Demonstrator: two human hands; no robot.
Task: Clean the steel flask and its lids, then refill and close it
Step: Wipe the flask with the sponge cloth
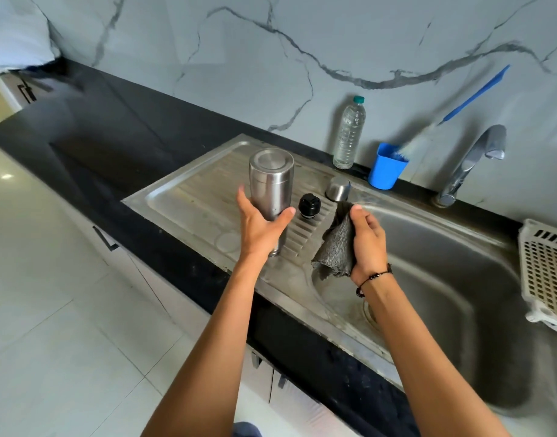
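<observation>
Your left hand (pixel 261 228) grips the upturned steel flask (pixel 271 190) mid-body, right hand (pixel 367 239) pinching the limp cloth (pixel 337 247); rigid, smooth, probably slippery, so hold firmly.

Steel flask (pixel 271 181) upside down (base up), held over the drainboard; black inner lid (pixel 309 205) just right of it; steel cup lid (pixel 337 188) farther right, inverted.

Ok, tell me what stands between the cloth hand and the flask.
Nothing visible does. The right hand holds the grey cloth just right of the steel flask, which the left hand grips inverted. The black stopper lies behind that gap, on the drainboard.
</observation>
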